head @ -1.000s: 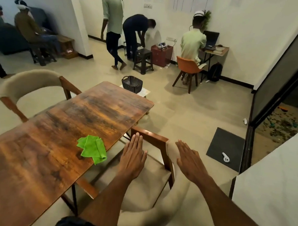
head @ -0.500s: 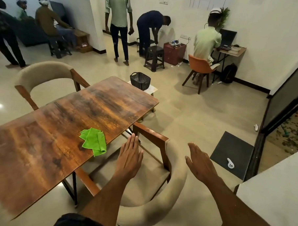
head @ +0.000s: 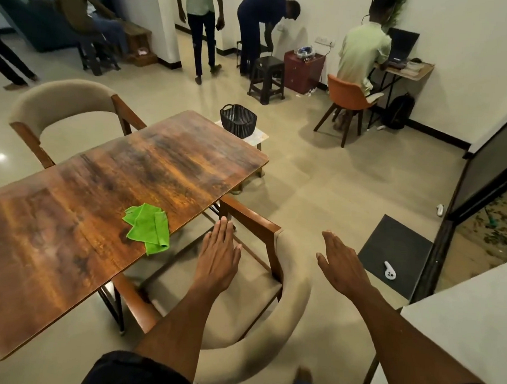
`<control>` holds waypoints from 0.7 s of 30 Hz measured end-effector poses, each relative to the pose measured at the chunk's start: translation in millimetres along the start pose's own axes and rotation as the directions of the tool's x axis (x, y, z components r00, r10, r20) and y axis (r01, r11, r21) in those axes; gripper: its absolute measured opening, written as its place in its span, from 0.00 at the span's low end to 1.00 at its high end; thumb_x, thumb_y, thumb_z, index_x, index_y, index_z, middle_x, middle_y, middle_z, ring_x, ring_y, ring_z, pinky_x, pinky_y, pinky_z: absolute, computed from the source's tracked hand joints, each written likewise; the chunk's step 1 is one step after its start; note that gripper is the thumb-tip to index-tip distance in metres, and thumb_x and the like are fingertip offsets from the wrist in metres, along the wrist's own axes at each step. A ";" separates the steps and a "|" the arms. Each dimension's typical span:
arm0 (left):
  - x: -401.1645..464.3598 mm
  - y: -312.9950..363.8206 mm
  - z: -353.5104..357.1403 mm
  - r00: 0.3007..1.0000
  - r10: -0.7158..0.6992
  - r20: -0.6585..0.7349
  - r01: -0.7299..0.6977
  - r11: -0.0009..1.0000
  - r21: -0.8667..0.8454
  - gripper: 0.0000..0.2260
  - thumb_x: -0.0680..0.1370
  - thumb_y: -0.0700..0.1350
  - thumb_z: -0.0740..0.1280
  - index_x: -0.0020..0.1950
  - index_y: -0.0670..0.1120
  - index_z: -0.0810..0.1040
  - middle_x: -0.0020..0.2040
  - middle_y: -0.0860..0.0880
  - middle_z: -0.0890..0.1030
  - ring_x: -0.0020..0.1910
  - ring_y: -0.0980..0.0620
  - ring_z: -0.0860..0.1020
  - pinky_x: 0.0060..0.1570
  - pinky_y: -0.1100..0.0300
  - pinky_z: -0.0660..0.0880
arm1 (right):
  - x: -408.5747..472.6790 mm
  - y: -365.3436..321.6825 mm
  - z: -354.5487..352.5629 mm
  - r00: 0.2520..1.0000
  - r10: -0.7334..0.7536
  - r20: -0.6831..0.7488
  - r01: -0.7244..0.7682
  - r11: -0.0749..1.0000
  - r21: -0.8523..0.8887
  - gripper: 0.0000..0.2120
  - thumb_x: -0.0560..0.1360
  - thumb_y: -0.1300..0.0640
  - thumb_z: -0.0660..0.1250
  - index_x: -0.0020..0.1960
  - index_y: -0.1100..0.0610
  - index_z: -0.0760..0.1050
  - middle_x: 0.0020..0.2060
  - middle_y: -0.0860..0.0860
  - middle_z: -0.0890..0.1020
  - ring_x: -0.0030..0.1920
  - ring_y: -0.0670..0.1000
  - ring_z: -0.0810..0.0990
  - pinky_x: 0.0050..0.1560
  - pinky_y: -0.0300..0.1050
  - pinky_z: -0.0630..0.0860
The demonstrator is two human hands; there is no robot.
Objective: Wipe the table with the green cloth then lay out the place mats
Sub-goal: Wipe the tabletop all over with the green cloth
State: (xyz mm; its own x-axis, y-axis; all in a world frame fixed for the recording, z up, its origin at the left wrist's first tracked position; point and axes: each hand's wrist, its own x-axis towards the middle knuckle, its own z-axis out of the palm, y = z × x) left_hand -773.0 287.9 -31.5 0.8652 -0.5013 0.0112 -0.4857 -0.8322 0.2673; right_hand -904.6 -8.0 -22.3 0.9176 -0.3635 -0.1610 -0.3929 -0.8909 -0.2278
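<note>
A person stands by a brown wooden table (head: 101, 191) and looks down at two bare arms. The left hand (head: 219, 255) is flat and open, with the fingers straight and close together. It holds nothing. It is in the air above the seat of a chair (head: 283, 283) that is pushed in at the near side of the table. The right hand (head: 340, 264) is open too, with the fingers stretched out and the palm facing down. It holds nothing. It is out past the curved back of the chair, over the floor.

The green cloth (head: 147, 228) lies crumpled on the table, right at the near edge. One corner of it hangs a little over the edge. The left hand is near the cloth, to the right of it, but does not touch it. The rest of the table top is bare wood.

A second chair (head: 61, 102) with a soft curved back stands at the far side of the table. Past the far end of the table a black basket (head: 238, 120) sits on a small white stand. On the floor to the right lies a dark mat (head: 395, 253) with a small white thing (head: 389, 271) on it.

Further back in the room are other people. One sits on an orange chair (head: 348, 98) at a small desk by the wall.
</note>
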 end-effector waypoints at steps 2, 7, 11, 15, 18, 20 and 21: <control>13.1 4.2 7.4 1.000 -0.019 -0.008 0.019 1.000 0.006 0.30 0.89 0.55 0.47 0.88 0.44 0.43 0.88 0.46 0.44 0.87 0.50 0.41 0.84 0.53 0.41 | 20.0 16.2 -0.6 0.999 -0.038 0.000 0.038 0.999 -0.003 0.31 0.89 0.47 0.53 0.86 0.57 0.50 0.86 0.54 0.55 0.86 0.54 0.55 0.83 0.53 0.57; 57.1 36.8 33.4 0.995 -0.098 0.010 0.098 0.995 0.009 0.29 0.89 0.55 0.43 0.87 0.44 0.41 0.88 0.46 0.41 0.86 0.51 0.39 0.83 0.54 0.37 | 84.3 82.0 -12.3 0.995 -0.103 0.012 0.103 0.994 -0.020 0.30 0.88 0.48 0.55 0.85 0.60 0.52 0.85 0.57 0.58 0.85 0.55 0.57 0.80 0.54 0.61; 91.5 98.7 53.8 0.990 -0.130 0.050 0.132 0.991 -0.034 0.29 0.90 0.54 0.46 0.87 0.44 0.41 0.88 0.46 0.40 0.86 0.51 0.38 0.84 0.54 0.38 | 124.8 135.8 -31.4 0.992 -0.118 0.044 0.119 0.993 -0.006 0.30 0.89 0.48 0.54 0.85 0.61 0.51 0.85 0.57 0.57 0.85 0.56 0.57 0.81 0.54 0.60; 134.4 166.4 60.9 0.985 -0.170 0.031 0.173 0.977 -0.121 0.29 0.90 0.53 0.49 0.88 0.43 0.45 0.88 0.46 0.44 0.87 0.50 0.42 0.85 0.53 0.42 | 160.0 171.0 -42.1 0.984 -0.149 0.097 0.149 0.989 0.006 0.30 0.89 0.48 0.53 0.86 0.61 0.50 0.85 0.58 0.57 0.85 0.56 0.56 0.81 0.54 0.58; 150.6 187.7 61.5 0.988 -0.149 0.034 0.151 0.986 -0.072 0.29 0.89 0.53 0.50 0.88 0.44 0.46 0.88 0.46 0.45 0.87 0.51 0.43 0.83 0.54 0.40 | 173.5 173.8 -43.1 0.977 -0.193 0.092 0.191 0.981 0.032 0.30 0.89 0.49 0.53 0.86 0.60 0.50 0.85 0.57 0.56 0.85 0.55 0.55 0.81 0.53 0.57; 161.8 189.9 62.7 0.982 -0.184 0.049 0.187 0.980 -0.066 0.29 0.89 0.52 0.50 0.88 0.44 0.46 0.88 0.46 0.45 0.87 0.50 0.43 0.84 0.53 0.41 | 183.6 174.5 -44.6 0.974 -0.211 0.086 0.207 0.977 0.056 0.29 0.89 0.50 0.54 0.85 0.60 0.52 0.85 0.57 0.57 0.85 0.55 0.55 0.80 0.53 0.58; 166.1 188.5 63.5 0.978 -0.200 0.052 0.203 0.977 -0.062 0.29 0.89 0.52 0.50 0.88 0.44 0.46 0.88 0.46 0.46 0.87 0.50 0.43 0.84 0.53 0.42 | 188.3 174.9 -44.1 0.973 -0.216 0.086 0.211 0.975 0.064 0.29 0.89 0.50 0.54 0.85 0.60 0.53 0.85 0.57 0.57 0.85 0.55 0.56 0.80 0.53 0.59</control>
State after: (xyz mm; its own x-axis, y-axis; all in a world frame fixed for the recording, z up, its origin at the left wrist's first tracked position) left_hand -728.8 32.7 -40.5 0.9370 -0.3367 -0.0929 -0.2915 -0.9004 0.3230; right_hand -797.9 -244.2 -50.0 0.9721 -0.1376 -0.1898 -0.1934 -0.9283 -0.3176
